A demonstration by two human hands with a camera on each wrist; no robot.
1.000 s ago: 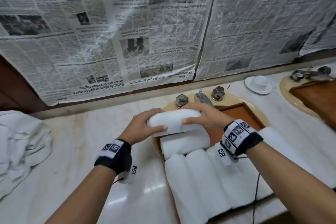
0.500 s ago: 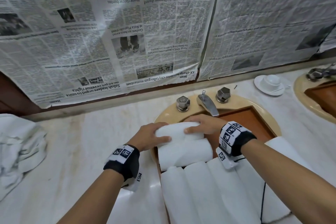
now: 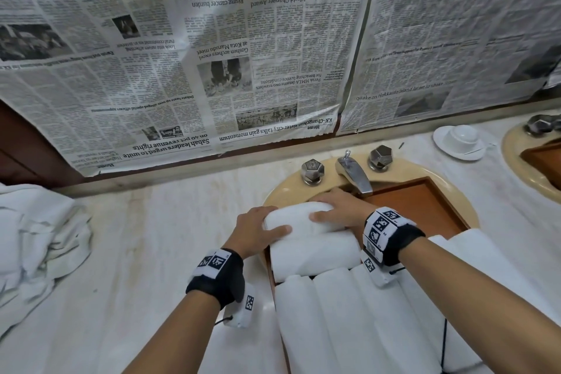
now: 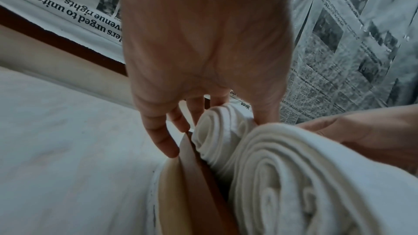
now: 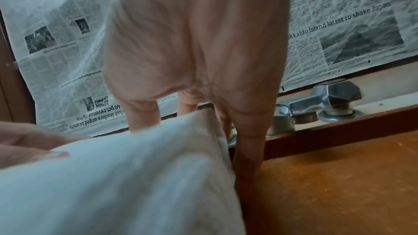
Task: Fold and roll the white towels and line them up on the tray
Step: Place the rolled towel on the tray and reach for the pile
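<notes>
Both hands hold one rolled white towel (image 3: 299, 217) crosswise at the far left of the brown wooden tray (image 3: 425, 209). My left hand (image 3: 267, 222) grips its left end, thumb on top, fingers by the tray's side wall (image 4: 194, 167). Over its right end curls my right hand (image 3: 328, 206), fingers down the far side onto the tray floor (image 5: 339, 185). A second crosswise roll (image 3: 315, 255) lies just in front, touching it. Several rolls (image 3: 349, 322) lie lengthwise nearer me. In the left wrist view the held roll's spiral end (image 4: 217, 128) shows behind the nearer roll (image 4: 294, 176).
The tray sits over a beige sink with a metal faucet (image 3: 353, 173) and two knobs just behind the held towel. A heap of unfolded white towels (image 3: 36, 246) lies on the marble counter at left. A cup and saucer (image 3: 461, 138) stand at back right. Newspaper covers the wall.
Both hands have lowered the rolled towel from above the tray down behind the crosswise roll. The grip on it looks unchanged.
</notes>
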